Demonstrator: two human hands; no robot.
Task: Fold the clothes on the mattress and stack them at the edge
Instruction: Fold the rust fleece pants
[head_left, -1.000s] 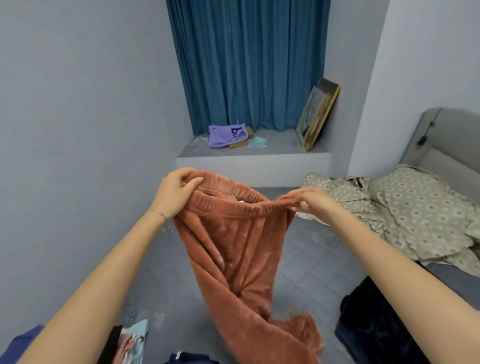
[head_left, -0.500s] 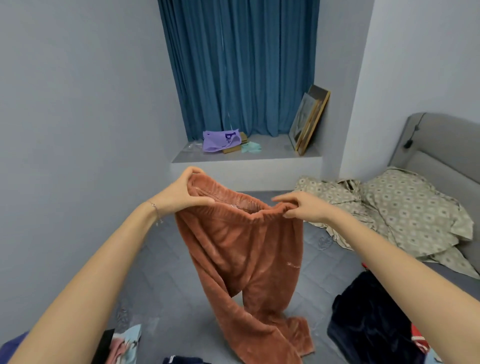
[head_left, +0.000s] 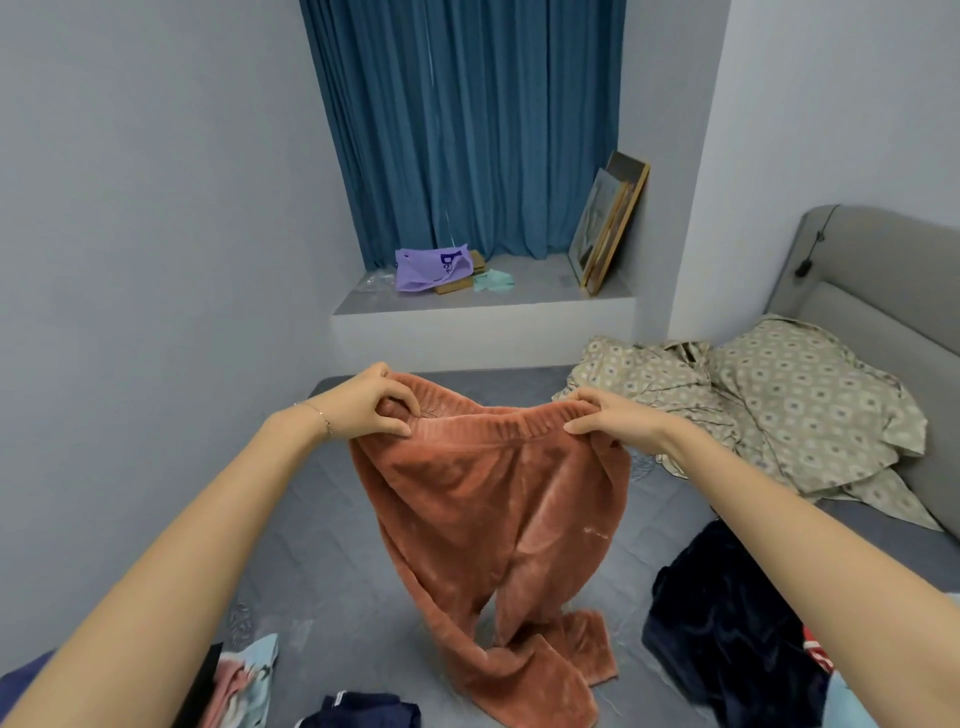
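Head view: trousers (head_left: 498, 509) vertical, waistband (head_left: 501, 425) up.

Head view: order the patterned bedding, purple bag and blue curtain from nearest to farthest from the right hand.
1. Patterned bedding, just right of the right hand.
2. Purple bag, on the ledge beyond.
3. Blue curtain, behind the ledge, at the back.

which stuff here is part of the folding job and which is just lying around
Job: rust trousers, waistband gripped by left hand and right hand; navy garment; grey mattress.
Lying about: purple bag; picture frames; patterned pillow; blue curtain.
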